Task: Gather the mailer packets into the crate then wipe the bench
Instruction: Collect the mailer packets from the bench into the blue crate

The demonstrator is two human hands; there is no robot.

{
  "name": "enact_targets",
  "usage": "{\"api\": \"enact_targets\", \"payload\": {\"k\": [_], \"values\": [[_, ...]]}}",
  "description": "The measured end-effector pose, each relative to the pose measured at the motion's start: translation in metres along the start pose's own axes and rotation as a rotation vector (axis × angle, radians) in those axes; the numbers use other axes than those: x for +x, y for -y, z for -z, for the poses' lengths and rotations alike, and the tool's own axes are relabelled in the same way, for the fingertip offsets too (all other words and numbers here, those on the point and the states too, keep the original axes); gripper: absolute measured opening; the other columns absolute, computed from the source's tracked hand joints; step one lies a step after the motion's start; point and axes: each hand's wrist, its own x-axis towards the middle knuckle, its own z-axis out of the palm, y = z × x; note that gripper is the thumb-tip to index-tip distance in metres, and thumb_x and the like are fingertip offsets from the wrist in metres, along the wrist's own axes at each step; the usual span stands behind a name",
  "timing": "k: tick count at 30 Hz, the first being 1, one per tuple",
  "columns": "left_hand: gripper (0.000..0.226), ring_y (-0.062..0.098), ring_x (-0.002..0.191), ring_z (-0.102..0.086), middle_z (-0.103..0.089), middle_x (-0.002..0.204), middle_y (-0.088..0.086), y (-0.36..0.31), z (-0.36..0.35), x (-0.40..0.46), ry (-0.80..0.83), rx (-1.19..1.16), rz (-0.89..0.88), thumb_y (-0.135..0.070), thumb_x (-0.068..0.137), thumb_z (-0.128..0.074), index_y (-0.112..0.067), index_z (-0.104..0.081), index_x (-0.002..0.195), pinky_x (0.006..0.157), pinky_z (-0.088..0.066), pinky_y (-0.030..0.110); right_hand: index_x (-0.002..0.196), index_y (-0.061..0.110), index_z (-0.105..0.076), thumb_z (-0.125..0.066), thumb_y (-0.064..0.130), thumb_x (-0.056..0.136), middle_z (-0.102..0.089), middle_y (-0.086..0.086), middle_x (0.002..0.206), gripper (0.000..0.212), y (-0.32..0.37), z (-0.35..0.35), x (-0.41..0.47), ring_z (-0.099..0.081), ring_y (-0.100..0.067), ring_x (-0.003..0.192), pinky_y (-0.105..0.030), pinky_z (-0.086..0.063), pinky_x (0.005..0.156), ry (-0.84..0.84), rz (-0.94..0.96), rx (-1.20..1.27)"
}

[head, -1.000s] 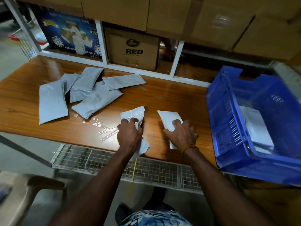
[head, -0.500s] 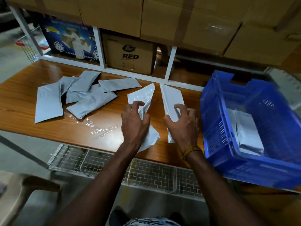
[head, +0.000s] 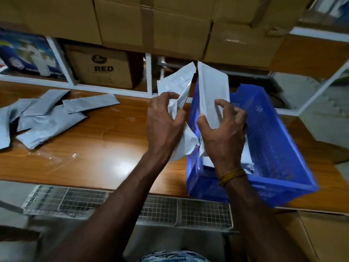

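My left hand (head: 164, 121) grips a crumpled white mailer packet (head: 174, 86); my right hand (head: 223, 129) pinches a flat white packet (head: 212, 87) upright above the blue crate (head: 273, 140). Grey packets (head: 47, 118) lie farther left on the worktop (head: 105, 140).

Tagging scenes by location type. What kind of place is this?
Probably a warehouse or packing room: taped cartons on shelving over a wooden bench, grey mailers piled there, and a blue crate taking them.
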Motion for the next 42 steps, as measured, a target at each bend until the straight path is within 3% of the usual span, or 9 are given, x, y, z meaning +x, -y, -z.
{"api": "enact_targets", "payload": {"k": [4,7,9,14,22,29,33,38,42], "values": [[0.037,0.016,0.113,-0.053,-0.056,0.124,0.003,-0.035,-0.054,0.002,0.054,-0.028,-0.037,-0.03,0.083,-0.062,-0.025,-0.057,0.119,0.086,-0.045,0.018,0.131,0.035,-0.05,-0.06,0.056,0.08,-0.04,-0.005,0.13,0.056,-0.047,0.03,0.03,-0.048,-0.027,0.115,-0.032,-0.042,0.085,-0.048,-0.04,-0.006],[0.036,0.022,0.111,-0.056,-0.056,0.123,0.005,-0.052,-0.096,0.005,0.119,-0.005,-0.042,-0.03,0.082,-0.064,-0.028,-0.056,0.118,0.087,-0.055,0.039,0.129,0.034,-0.052,-0.064,0.053,0.08,-0.041,-0.007,0.129,0.054,-0.085,0.042,0.056,-0.049,-0.032,0.116,-0.038,-0.043,0.087,-0.066,-0.1,-0.064],[0.037,0.026,0.108,-0.056,-0.058,0.12,0.007,-0.058,-0.124,0.009,0.175,0.066,-0.042,-0.029,0.081,-0.064,-0.027,-0.058,0.117,0.088,-0.052,0.043,0.126,0.034,-0.053,-0.064,0.054,0.078,-0.041,-0.009,0.129,0.053,-0.11,0.044,0.073,-0.049,-0.036,0.117,-0.046,-0.045,0.089,-0.049,-0.17,-0.098],[0.04,0.037,0.115,-0.05,-0.052,0.128,0.013,-0.052,-0.189,0.013,0.416,0.322,0.051,-0.028,0.084,-0.061,-0.025,-0.056,0.123,0.088,-0.044,0.042,0.129,0.029,-0.051,-0.064,0.056,0.08,-0.037,-0.015,0.136,0.058,-0.16,0.023,0.097,-0.041,-0.043,0.123,-0.055,-0.04,0.097,0.191,-0.365,-0.243],[0.044,0.04,0.123,-0.044,-0.045,0.133,0.018,0.001,-0.228,-0.003,0.64,0.674,0.169,-0.038,0.092,-0.058,-0.015,-0.053,0.129,0.1,-0.041,0.048,0.14,0.019,-0.043,-0.062,0.065,0.08,-0.017,-0.024,0.153,0.078,-0.193,-0.025,0.095,-0.027,-0.05,0.135,-0.065,-0.028,0.107,0.558,-0.453,-0.393],[0.067,0.04,0.129,-0.042,-0.045,0.141,0.017,0.03,-0.235,-0.003,0.964,0.812,0.284,-0.06,0.083,-0.057,-0.018,-0.052,0.135,0.105,-0.041,0.057,0.148,0.013,-0.035,-0.056,0.073,0.081,-0.016,-0.027,0.156,0.092,-0.204,-0.034,0.092,-0.03,-0.049,0.137,-0.059,-0.033,0.11,0.802,-0.428,-0.428],[0.05,0.037,0.118,-0.054,-0.059,0.128,0.016,0.023,-0.222,0.003,0.866,0.642,0.273,-0.05,0.082,-0.049,-0.02,-0.061,0.12,0.1,-0.047,0.052,0.141,0.019,-0.047,-0.056,0.049,0.091,-0.028,-0.024,0.151,0.059,-0.2,-0.026,0.095,-0.037,-0.046,0.133,-0.057,-0.034,0.11,0.681,-0.418,-0.324],[0.031,0.018,0.103,-0.061,-0.065,0.115,0.002,-0.006,-0.173,0.0,0.5,0.358,0.085,-0.026,0.086,-0.06,-0.022,-0.069,0.115,0.089,-0.049,0.033,0.119,0.023,-0.064,-0.061,0.032,0.089,-0.05,-0.016,0.126,0.031,-0.167,-0.014,0.088,-0.055,-0.039,0.114,-0.049,-0.048,0.097,0.305,-0.221,-0.088],[0.023,0.004,0.082,-0.058,-0.068,0.103,-0.006,-0.011,-0.116,-0.008,0.265,0.161,0.019,-0.022,0.085,-0.058,-0.023,-0.072,0.103,0.073,-0.042,0.016,0.108,0.023,-0.065,-0.062,0.023,0.087,-0.054,-0.01,0.115,0.022,-0.127,-0.013,0.071,-0.059,-0.031,0.102,-0.045,-0.051,0.087,0.197,-0.031,0.091]]}}
